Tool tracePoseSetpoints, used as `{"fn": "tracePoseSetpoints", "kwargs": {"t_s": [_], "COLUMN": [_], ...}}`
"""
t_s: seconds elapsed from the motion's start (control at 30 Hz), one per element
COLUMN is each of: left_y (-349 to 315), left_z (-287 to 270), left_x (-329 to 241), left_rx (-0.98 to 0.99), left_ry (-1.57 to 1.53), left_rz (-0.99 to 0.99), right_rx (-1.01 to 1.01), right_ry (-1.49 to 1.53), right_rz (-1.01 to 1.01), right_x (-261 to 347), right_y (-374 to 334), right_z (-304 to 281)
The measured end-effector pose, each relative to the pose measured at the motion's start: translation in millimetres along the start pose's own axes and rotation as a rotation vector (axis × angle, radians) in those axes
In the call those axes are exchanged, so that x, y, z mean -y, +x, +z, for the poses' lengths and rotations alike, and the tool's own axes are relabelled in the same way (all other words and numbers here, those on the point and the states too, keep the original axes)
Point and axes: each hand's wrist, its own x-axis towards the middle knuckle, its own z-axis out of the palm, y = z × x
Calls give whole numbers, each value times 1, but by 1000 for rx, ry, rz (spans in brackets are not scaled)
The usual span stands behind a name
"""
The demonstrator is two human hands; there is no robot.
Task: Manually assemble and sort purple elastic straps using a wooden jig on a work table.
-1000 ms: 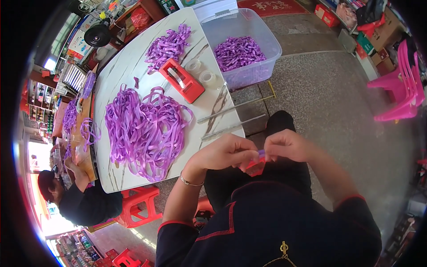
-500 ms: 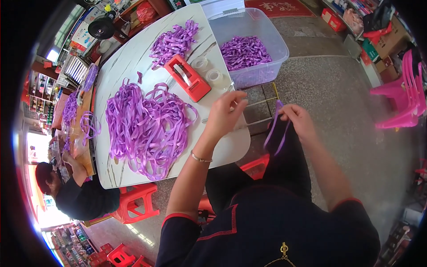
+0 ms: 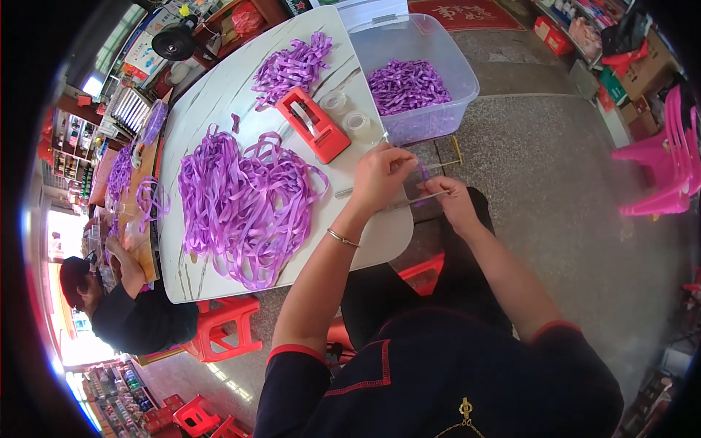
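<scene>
Past the table's right edge, a short purple ribbon [image 3: 423, 173] runs between my two hands, beside thin metal rods [image 3: 410, 200] that stick out from the table. My right hand [image 3: 456, 203] is closed, thumb and fingertips pinching the ribbon. Just to its left, my left hand [image 3: 381, 177] is bent over the table edge with its fingertips pressed together near the ribbon's upper end. What those fingers pinch is too small to make out. On the white table [image 3: 350, 252] lies a large heap of long purple ribbons [image 3: 244, 208], left of my left forearm.
A red tape dispenser [image 3: 314, 124] and clear tape rolls [image 3: 357, 123] stand beyond my left hand. Farther back lies a bundle of purple ribbons [image 3: 293, 67]. A clear plastic bin [image 3: 438, 120] holds more ribbon pieces. Another person [image 3: 135, 310] sits at the left.
My right hand has moved left and slightly down with the ribbon, closer to my left hand. The left hand has shifted slightly right, and its fingers have drawn together.
</scene>
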Motion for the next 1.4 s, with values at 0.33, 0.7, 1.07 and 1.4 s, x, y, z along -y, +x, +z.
{"fn": "tracePoseSetpoints", "kwargs": {"t_s": [0.33, 0.7, 1.07, 1.4], "left_y": [2, 6, 13, 13], "left_z": [1, 2, 3, 2], "left_x": [-1, 3, 3, 1], "left_rx": [28, 114, 192, 249], "left_ry": [49, 181, 222, 244], "left_rz": [-10, 2, -52, -153], "right_rx": [-33, -42, 91, 89], "right_ry": [101, -283, -675, -654], "right_rz": [35, -9, -225, -205], "right_x": [-6, 25, 51, 55], "right_y": [-5, -88, -213, -249], "right_z": [10, 4, 1, -8]}}
